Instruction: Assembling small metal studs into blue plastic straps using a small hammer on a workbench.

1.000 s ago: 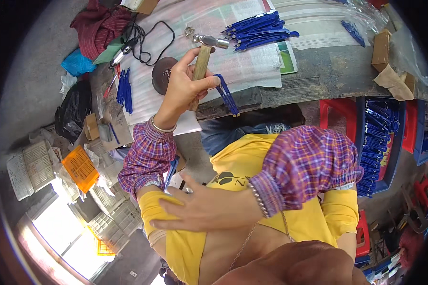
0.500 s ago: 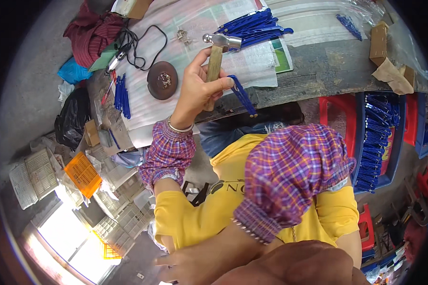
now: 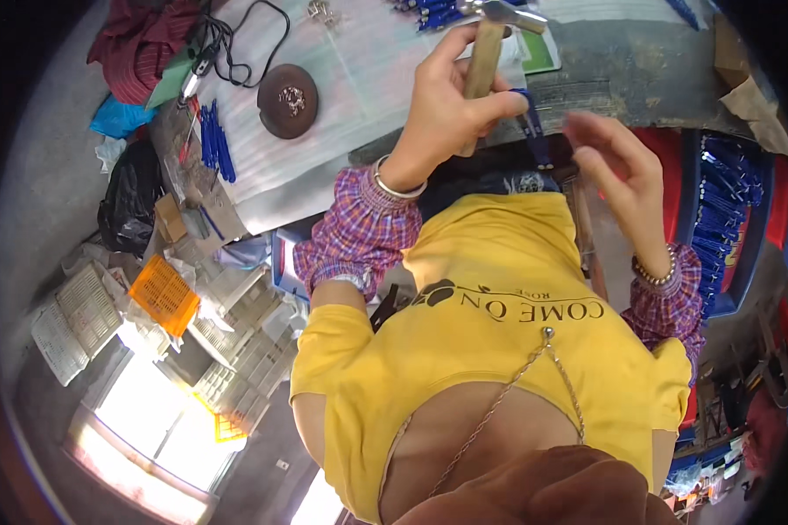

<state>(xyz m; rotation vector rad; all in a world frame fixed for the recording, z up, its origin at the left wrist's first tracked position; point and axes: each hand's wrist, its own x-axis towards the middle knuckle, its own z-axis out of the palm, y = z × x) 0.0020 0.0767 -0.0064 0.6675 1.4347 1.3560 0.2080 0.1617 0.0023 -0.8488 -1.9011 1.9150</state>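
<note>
Nearest the camera, both forearms in plaid sleeves rise from a yellow shirt toward the desk. The right hand is raised with its palm open and its fingers spread and slightly blurred, holding nothing; a beaded bracelet sits on its wrist. Just beside it, to its left, a blue clip pokes out from under the left hand. That hand, with a metal bangle on the wrist, is bent back at the wrist, and its fingers are closed around the wooden handle of a hammer. The handle stands nearly upright, thumb on one side, fingers wrapped over the other, and the metal head sits above the fist, over the desk's edge.

Farther out, a white striped sheet covers the desk, with a round brown dish on it and a black cable beyond. Blue pens lie at the sheet's left edge. At the right, red and blue trays hold more blue parts. An orange crate lies on the floor at the left, among white trays.
</note>
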